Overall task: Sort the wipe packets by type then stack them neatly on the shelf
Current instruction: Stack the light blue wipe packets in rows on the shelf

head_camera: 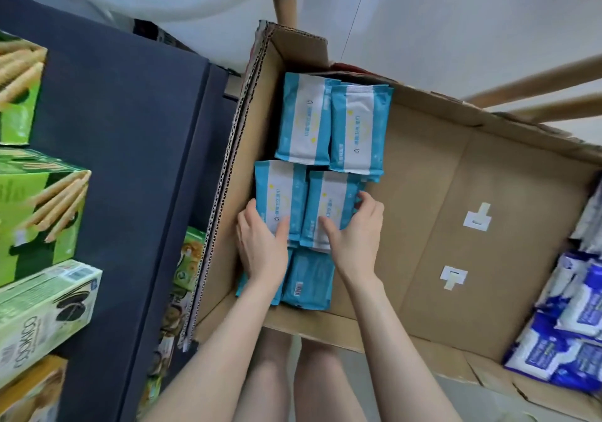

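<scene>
the sorting step seems to be going on: left hand [260,242] and right hand [355,232] are each gripping a teal packet [280,190], fingers curling round its edges, inside the cardboard box [456,209]. dark blue packets [580,317] are lying well right of the fingers. next is probably lifting both squarely.

Inside cardboard box [423,193], left hand [260,242] gripping teal packet [280,190], right hand [355,232] gripping neighbouring packet [332,200]
</scene>
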Demonstrator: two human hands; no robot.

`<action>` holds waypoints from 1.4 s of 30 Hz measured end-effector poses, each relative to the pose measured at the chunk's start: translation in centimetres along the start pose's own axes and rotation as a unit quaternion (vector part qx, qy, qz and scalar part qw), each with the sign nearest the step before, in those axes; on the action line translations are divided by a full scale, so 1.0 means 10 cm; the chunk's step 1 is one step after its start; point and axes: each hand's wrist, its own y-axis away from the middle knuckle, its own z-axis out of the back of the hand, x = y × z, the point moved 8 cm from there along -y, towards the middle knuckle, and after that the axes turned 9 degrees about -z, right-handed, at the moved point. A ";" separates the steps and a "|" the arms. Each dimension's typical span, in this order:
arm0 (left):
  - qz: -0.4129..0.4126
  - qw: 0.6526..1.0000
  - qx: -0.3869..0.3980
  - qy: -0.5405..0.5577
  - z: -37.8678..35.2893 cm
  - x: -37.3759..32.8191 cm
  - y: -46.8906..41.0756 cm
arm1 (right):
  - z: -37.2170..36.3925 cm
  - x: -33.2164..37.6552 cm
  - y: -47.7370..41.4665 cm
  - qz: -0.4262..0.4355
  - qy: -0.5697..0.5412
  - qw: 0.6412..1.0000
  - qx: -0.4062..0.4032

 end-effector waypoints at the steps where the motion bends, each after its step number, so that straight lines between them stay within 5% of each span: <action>1: -0.003 1.000 -0.009 0.004 0.02 0.00 0.01 | -0.01 -0.01 -0.01 -0.007 -0.010 1.000 0.000; 11: -0.002 0.999 -0.020 0.042 0.18 -0.09 0.14 | 0.02 -0.06 0.04 -0.047 -0.118 0.990 0.059; 20: -0.006 0.959 0.008 0.285 0.79 -0.20 0.89 | 0.71 -0.05 0.90 -0.064 -0.357 0.925 0.110; 31: -0.029 0.849 -0.083 0.521 1.87 -0.26 2.51 | 1.64 0.01 2.41 0.030 -0.434 0.885 0.168; 42: -0.058 0.791 -0.303 0.529 2.73 0.36 4.46 | 1.86 -0.03 3.88 0.154 -0.419 0.856 0.261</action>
